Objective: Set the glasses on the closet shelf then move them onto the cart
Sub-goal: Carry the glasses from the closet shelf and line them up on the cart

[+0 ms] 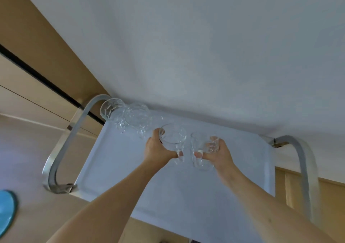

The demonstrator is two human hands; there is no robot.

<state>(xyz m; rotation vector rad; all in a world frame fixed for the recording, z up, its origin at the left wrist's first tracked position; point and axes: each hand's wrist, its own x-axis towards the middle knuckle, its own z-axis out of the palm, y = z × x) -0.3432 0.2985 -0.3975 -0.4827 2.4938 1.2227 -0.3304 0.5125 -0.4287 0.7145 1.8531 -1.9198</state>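
Holding one tumbler apiece, both hands hung over the cart's white tray (pixel 115 160). The left hand (pixel 158 149) had its fingers curled round the wall of a cut-glass tumbler (pixel 172 138), thumb near the rim; the right hand (pixel 218 153) pinched a second tumbler (pixel 202 149) with fingers wrapped round its side. Whether either base touched the tray could not be told. Two more glasses (pixel 127 117) stood together at the tray's far left corner, beside the metal handle (pixel 61 144). All four looked empty. Such glass is probably stiff, fairly heavy, brittle and smooth, so a grip round the patterned wall, below the rim, seemed safest, and each should be set down gently, well apart from its neighbours to avoid a knock.
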